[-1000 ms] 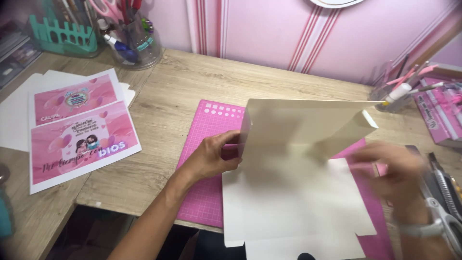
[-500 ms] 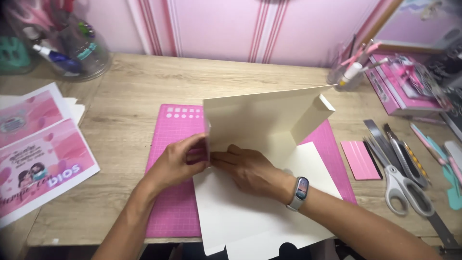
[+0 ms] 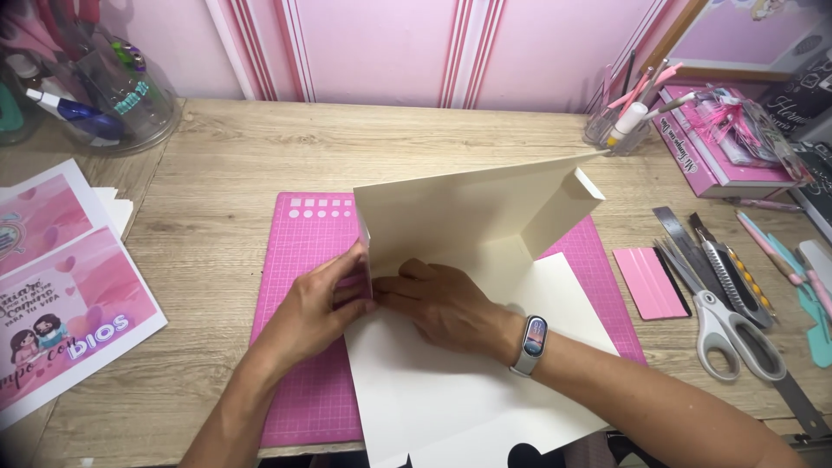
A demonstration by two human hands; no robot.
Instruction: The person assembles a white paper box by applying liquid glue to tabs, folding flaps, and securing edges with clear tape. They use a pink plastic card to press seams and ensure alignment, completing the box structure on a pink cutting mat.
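A cream cardboard sheet (image 3: 468, 217) lies on a pink cutting mat (image 3: 303, 260), its far panel folded upright with a small side flap at the right. My left hand (image 3: 316, 303) grips the left edge of the upright panel at the fold, fingers wrapped round it. My right hand (image 3: 442, 303), with a band on the wrist, lies palm down on the flat part of the card, fingertips pressed into the left corner of the fold next to my left hand.
Printed pink sheets (image 3: 61, 295) lie at the left. A clear jar of pens (image 3: 104, 87) stands at the back left. Scissors (image 3: 724, 325), cutters, a pink scraper (image 3: 650, 282) and a pen cup (image 3: 620, 121) with books are at the right.
My right hand has come from the right side of the card to the left corner of the fold. The camera view has shifted to the right.
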